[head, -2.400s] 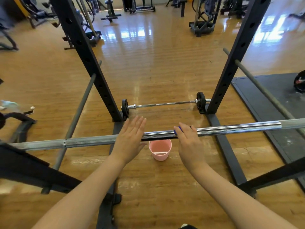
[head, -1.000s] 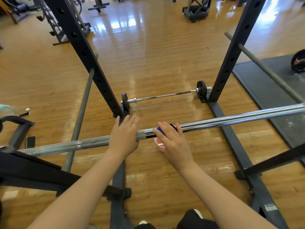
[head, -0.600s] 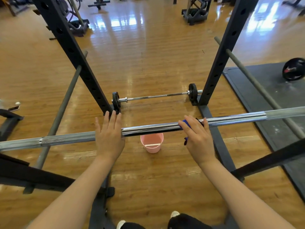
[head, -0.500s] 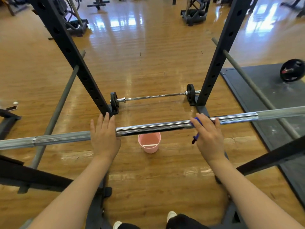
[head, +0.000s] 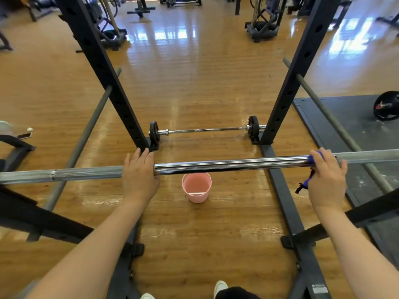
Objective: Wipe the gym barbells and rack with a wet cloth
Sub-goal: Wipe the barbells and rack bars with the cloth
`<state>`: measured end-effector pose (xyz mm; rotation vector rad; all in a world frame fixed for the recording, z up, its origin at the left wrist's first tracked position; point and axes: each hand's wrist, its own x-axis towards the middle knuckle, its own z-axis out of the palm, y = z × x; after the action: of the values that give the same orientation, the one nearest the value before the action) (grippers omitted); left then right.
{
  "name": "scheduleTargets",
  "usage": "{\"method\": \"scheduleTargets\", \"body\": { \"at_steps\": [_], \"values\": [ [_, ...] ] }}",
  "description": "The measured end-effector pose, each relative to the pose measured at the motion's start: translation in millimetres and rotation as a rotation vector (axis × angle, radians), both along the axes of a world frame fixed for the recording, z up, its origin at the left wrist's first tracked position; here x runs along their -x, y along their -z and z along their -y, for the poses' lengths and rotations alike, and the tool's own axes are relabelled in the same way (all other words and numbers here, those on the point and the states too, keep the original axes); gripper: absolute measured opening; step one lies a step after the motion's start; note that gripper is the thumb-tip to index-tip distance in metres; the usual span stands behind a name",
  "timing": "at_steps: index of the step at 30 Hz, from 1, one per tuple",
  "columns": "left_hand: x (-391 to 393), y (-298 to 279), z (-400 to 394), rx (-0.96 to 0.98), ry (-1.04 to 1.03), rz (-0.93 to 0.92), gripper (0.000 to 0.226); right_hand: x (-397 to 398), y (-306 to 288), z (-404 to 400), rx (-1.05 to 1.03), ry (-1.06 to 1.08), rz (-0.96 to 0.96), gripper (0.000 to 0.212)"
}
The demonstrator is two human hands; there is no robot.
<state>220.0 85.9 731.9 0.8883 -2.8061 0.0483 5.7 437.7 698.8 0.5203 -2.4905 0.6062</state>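
A long chrome barbell point(head: 228, 164) lies across the black rack point(head: 101, 67) at waist height, spanning the whole view. My left hand point(head: 140, 175) rests flat on the bar left of centre, fingers straight. My right hand point(head: 327, 180) is far out on the right part of the bar, fingers wrapped over a blue cloth point(head: 313, 159) that it presses around the bar; a dark end of the cloth hangs below. A second, short barbell point(head: 205, 130) with small black plates lies on the floor between the rack's uprights.
A pink bucket point(head: 196, 187) stands on the wooden floor under the bar. Grey safety bars point(head: 86, 128) run along both sides of the rack. A black mat point(head: 356, 126) with a weight plate point(head: 386, 105) lies right. Other gym machines stand at the back.
My right hand has slid the blue cloth along the bar to the right, from near the centre out toward the right upright. My left hand stays flat on the bar.
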Motion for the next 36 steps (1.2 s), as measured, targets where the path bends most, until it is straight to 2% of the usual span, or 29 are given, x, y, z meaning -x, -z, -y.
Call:
{"method": "scheduleTargets", "body": {
  "at_steps": [3, 5, 9, 12, 14, 18, 20, 23, 25, 27, 30, 31, 34, 36],
  "values": [
    [-1.1, -3.6, 0.9, 0.019, 0.02, 0.014, 0.06, -5.8, -5.6, 10.1, 0.093, 0.138, 0.127, 0.043],
    [-2.5, -4.5, 1.5, 0.035, 0.038, 0.021, 0.059, -13.2, -10.9, 22.4, 0.035, 0.128, 0.146, 0.05],
    [-3.8, -6.0, 2.9, 0.031, 0.045, 0.019, 0.064, -58.6, -15.9, 78.8, -0.068, -0.096, 0.073, 0.046],
    [-7.6, -6.0, 7.4, 0.013, 0.093, 0.065, 0.068, -104.3, -12.3, 142.5, -0.065, -0.202, 0.07, 0.06],
    [-16.4, -8.4, 14.7, 0.023, 0.156, 0.111, 0.07, -129.0, -11.3, 182.7, -0.085, -0.293, 0.084, 0.062],
    [-56.9, -8.3, 46.8, 0.111, 0.21, 0.128, 0.073, -173.4, -22.3, 257.4, -0.096, -0.467, -0.026, 0.038],
    [-82.2, -8.0, 71.5, 0.14, 0.19, 0.131, 0.079, -195.7, -22.1, 290.7, -0.078, -0.501, -0.024, 0.038],
    [-110.5, -4.8, 106.0, 0.132, 0.19, 0.122, 0.084, -224.7, -19.8, 329.7, -0.02, -0.465, 0.083, 0.055],
    [-124.5, -5.4, 120.6, 0.14, 0.225, 0.111, 0.087, -233.3, -19.3, 340.6, 0.053, -0.411, 0.095, 0.037],
    [-138.4, -5.6, 130.3, 0.123, 0.247, 0.087, 0.086, -237.5, -21.0, 342.4, 0.121, -0.393, 0.125, 0.042],
    [-162.0, -6.3, 140.4, 0.081, 0.249, 0.063, 0.082, -246.5, -27.4, 343.1, 0.197, -0.293, 0.325, 0.045],
    [-169.8, -5.6, 143.3, 0.064, 0.238, 0.056, 0.081, -257.3, -32.4, 348.9, 0.214, -0.282, 0.339, 0.045],
    [-189.2, -3.8, 153.1, -0.029, 0.159, 0.041, 0.084, -303.2, -39.5, 381.2, 0.158, -0.483, 0.155, 0.036],
    [-202.0, -7.2, 159.5, -0.099, 0.116, 0.018, 0.084, -329.8, -37.5, 404.7, 0.098, -0.626, 0.154, 0.044]
  ]
}}
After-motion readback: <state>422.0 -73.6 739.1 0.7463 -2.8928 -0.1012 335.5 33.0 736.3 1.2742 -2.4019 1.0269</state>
